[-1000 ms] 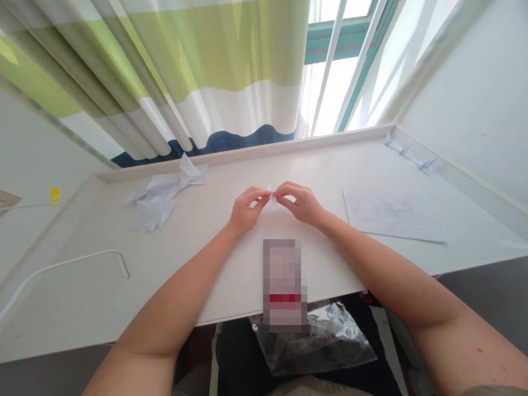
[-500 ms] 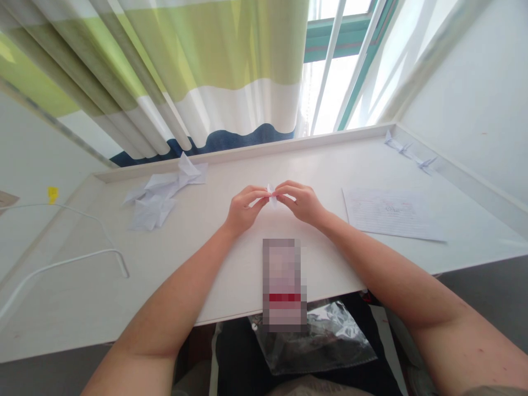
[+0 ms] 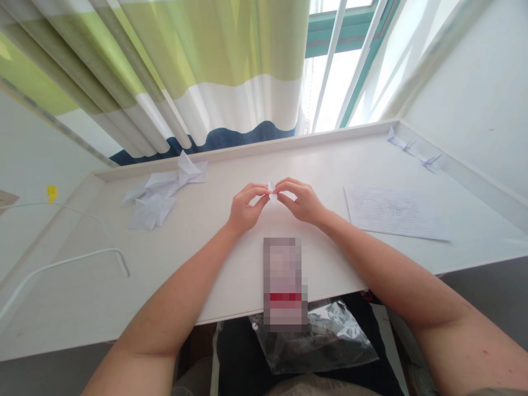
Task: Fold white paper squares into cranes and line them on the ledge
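A small folded piece of white paper (image 3: pixel 271 188) is held above the middle of the white desk (image 3: pixel 231 264). My left hand (image 3: pixel 247 204) pinches its left side between thumb and fingertips. On the right side, my right hand (image 3: pixel 302 201) pinches it the same way, so the fingertips of both hands nearly meet. The fingers cover much of the paper, and its exact shape is hard to make out.
Folded white papers (image 3: pixel 159 192) lie in a pile at the left. Several small folded paper figures (image 3: pixel 431 160) stand along the right back edge. A lined sheet (image 3: pixel 396 212) lies at the right. Near the front edge is a blurred-out item (image 3: pixel 282 269); a clear plastic bag (image 3: pixel 330 341) rests below.
Both hands stay almost in place, still pinching the paper. The view has shifted very slightly; nothing else has visibly moved.
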Tool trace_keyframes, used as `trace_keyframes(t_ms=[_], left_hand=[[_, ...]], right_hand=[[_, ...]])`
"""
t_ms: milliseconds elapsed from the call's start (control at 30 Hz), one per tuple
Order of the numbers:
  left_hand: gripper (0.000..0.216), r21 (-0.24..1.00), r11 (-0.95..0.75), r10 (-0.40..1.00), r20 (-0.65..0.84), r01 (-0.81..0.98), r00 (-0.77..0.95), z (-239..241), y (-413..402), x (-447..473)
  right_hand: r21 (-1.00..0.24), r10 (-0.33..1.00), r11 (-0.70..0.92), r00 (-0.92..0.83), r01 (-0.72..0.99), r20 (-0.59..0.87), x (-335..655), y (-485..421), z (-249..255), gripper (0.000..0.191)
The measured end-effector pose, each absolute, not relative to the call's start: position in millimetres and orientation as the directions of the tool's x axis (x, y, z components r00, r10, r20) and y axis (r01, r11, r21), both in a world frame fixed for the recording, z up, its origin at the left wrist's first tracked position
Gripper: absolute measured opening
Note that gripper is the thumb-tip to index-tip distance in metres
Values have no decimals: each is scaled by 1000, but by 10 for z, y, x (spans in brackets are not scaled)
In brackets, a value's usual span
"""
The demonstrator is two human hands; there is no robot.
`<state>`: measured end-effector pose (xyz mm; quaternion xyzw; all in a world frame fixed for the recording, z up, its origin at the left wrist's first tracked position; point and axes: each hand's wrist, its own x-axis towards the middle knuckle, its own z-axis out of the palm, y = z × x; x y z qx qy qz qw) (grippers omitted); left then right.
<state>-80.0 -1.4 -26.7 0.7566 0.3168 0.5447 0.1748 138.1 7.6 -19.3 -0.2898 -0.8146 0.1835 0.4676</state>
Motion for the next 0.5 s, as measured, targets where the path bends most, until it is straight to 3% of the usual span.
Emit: trace_keyframes(t_ms=[200, 333, 500], left_hand=[[11, 625, -717, 692, 691, 309, 209, -277, -9, -809], [20, 637, -703, 704, 685, 315, 188, -270, -16, -792], [27, 688, -653, 750, 647, 316, 139, -235, -54, -744]], right_hand=[[-590, 656, 753, -394, 290, 643, 1381, 80, -216, 9], [-615, 674, 738, -350, 278, 651, 1349, 71, -206, 19], [-739, 772, 633, -257, 230, 581, 1298, 57, -186, 33]])
